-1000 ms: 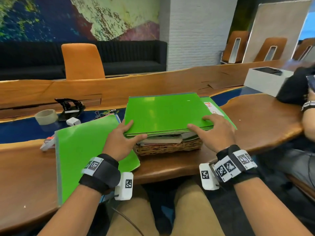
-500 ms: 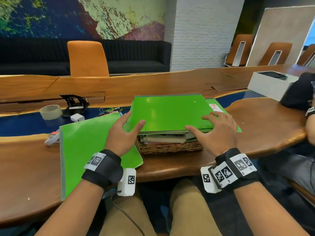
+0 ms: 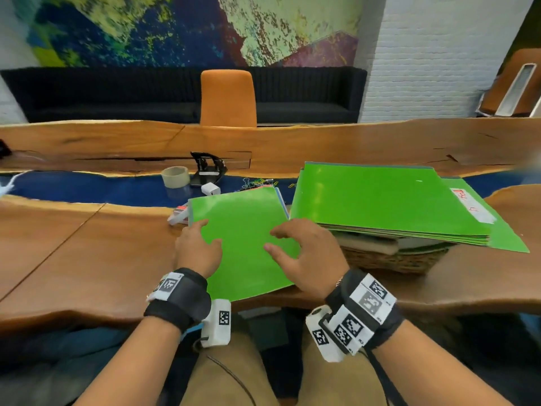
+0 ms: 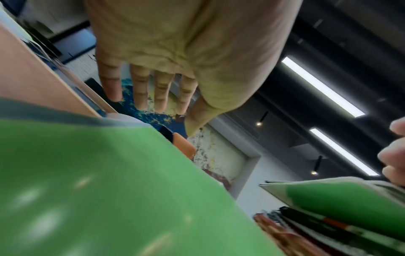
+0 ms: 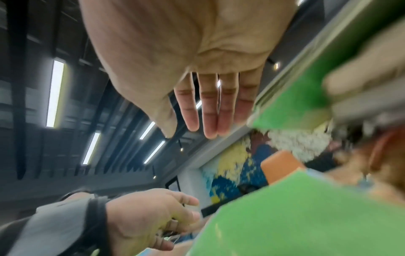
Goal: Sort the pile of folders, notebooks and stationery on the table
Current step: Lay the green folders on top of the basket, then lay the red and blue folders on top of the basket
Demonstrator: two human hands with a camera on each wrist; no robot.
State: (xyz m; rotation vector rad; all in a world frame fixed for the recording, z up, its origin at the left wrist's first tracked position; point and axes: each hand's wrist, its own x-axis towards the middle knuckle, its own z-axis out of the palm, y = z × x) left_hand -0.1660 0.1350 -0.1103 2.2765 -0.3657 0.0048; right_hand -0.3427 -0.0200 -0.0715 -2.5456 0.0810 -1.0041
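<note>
A single green folder (image 3: 243, 238) lies flat near the table's front edge. My left hand (image 3: 202, 238) is over its left edge with fingers straight and spread, and holds nothing. My right hand (image 3: 281, 240) is over its right side, fingers also extended. The wrist views show each palm, left hand (image 4: 149, 97) and right hand (image 5: 197, 121), a little above the green folder (image 4: 109, 190); contact cannot be told. To the right, a stack of green folders (image 3: 380, 200) rests on a wicker basket (image 3: 395, 260) with paper and notebooks under it.
Behind the folder stand a tape roll (image 3: 175, 177), a black hole punch (image 3: 207, 168), a small white block (image 3: 210, 189) and loose coloured paper clips (image 3: 254, 183). Red and white stationery (image 3: 178, 215) pokes out at the folder's far left corner. An orange chair (image 3: 227, 98) stands across the table.
Both hands have come off the stack on the basket and moved left over the single green folder. The head view has swung left with them.
</note>
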